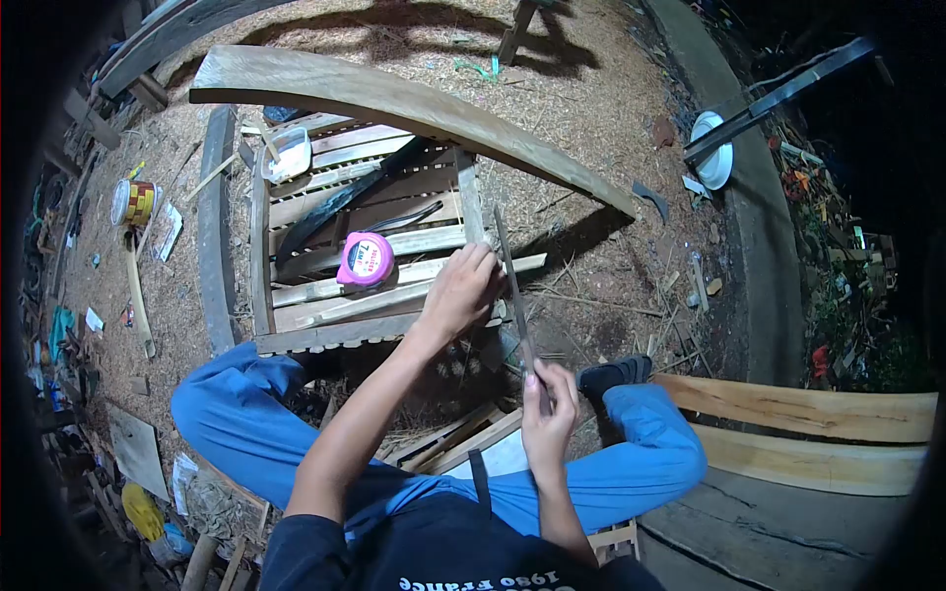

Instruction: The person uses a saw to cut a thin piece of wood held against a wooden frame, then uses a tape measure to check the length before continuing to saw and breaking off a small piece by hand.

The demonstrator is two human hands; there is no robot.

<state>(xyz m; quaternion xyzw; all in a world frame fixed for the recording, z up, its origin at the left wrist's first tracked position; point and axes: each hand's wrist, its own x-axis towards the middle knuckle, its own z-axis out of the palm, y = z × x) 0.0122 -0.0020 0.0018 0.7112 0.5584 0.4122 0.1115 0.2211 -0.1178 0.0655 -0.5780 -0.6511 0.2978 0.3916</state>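
My left hand (461, 289) is closed over bamboo strips (399, 289) at the right edge of a low slatted wooden stand. My right hand (550, 402) grips the lower end of a long, thin blade (516, 295), which points away from me. The blade passes just right of my left hand, by the protruding strip ends. On the slats, left of my left hand, lies a pink tape measure (366, 259). Behind it rest a dark sheath-like piece (340, 202) and a thin dark curved tool (414, 218).
A long curved plank (394, 108) spans the stand's far side. A white container (288, 156) sits at its back left. Pale boards (808, 409) lie at the right, and a white basin (711, 167) is farther back. A patterned tin (135, 202) stands at the left.
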